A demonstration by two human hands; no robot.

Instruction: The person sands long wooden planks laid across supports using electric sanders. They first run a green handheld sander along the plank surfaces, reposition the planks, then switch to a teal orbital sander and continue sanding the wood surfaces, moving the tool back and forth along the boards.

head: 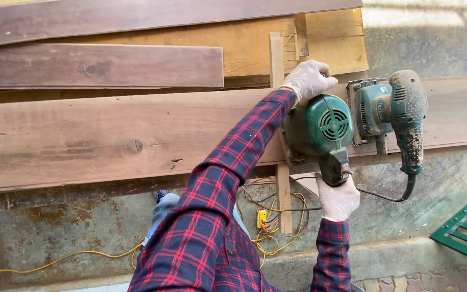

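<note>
The round green-bodied power sander (pixel 320 127) sits on the long brown wooden plank (pixel 109 138), near its front edge. The gloved left hand (pixel 309 80) presses on its far side, fingers curled over the housing; the gloved right hand (pixel 337 199) has its fingers clamped on the black handle below. Just beside it rests a second green, dust-caked power tool (pixel 398 111), whose black cord (pixel 377 194) trails under the right hand. I judge the sander could bump that tool or snag the cord, and tipping it off the edge would gouge the plank.
</note>
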